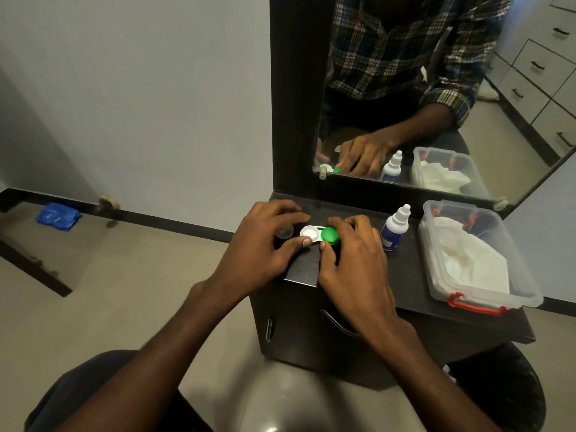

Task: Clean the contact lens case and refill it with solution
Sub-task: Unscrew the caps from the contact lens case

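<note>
A white contact lens case [311,233] lies on the dark dresser top [402,275]. Its left well is uncovered, and a green cap [330,236] sits on its right well. My left hand [265,244] holds the case's left end between thumb and fingers. My right hand [352,260] pinches the green cap with thumb and fingers. A clear loose cap [284,232] lies just left of the case, partly behind my left hand. A white solution bottle [394,227] with a blue label stands upright to the right of my right hand.
A clear plastic box [477,257] with red latches holds white tissue at the right of the dresser top. A mirror [420,88] stands behind, reflecting my hands and bottle. Left of the dresser is open floor with a blue cloth [57,216] by the wall.
</note>
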